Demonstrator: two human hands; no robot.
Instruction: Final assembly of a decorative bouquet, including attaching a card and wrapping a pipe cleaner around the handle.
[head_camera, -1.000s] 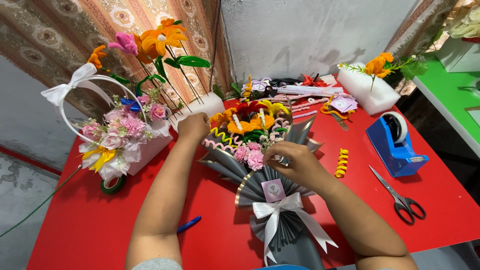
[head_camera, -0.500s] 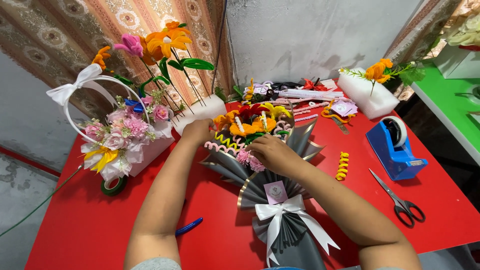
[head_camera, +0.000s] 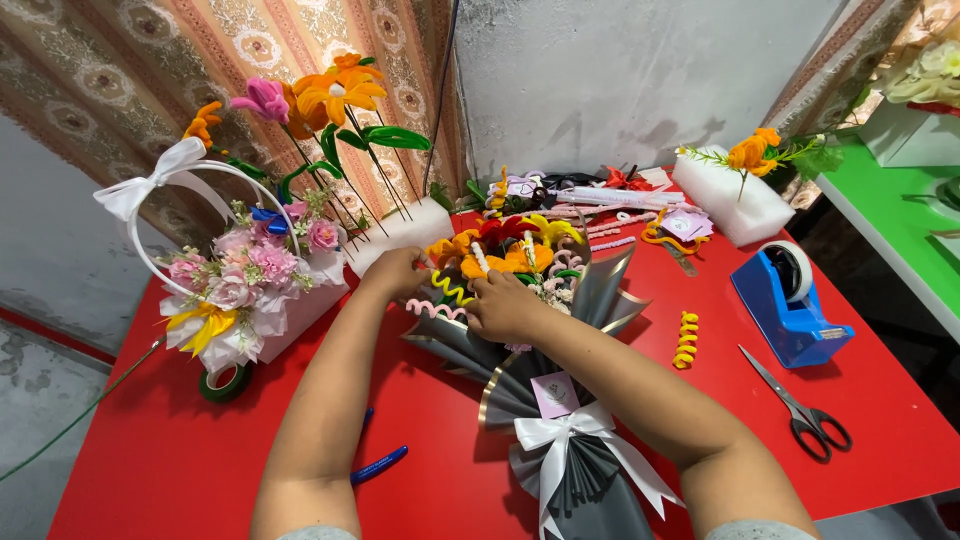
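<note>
We see the bouquet (head_camera: 540, 330) lying flat on the red table (head_camera: 150, 470), its long axis running from the grey wrapped stem and white bow (head_camera: 570, 440) nearest us up to the flower heads, which point away from us toward the wall. Both hands rest on its far end. The left hand (head_camera: 398, 272) is curled, fingers bent inward at the left edge of the blooms, touching the wrap beside the pink and yellow curls; we cannot tell whether it pinches anything. The right hand (head_camera: 505, 303) lies just beside it, fingers pressed together and folded down onto the orange flowers. Left of the left hand stands a basket (head_camera: 245, 290) of pink flowers. Well right of the right hand sit a tape dispenser (head_camera: 790, 305) and scissors (head_camera: 800, 410).
</note>
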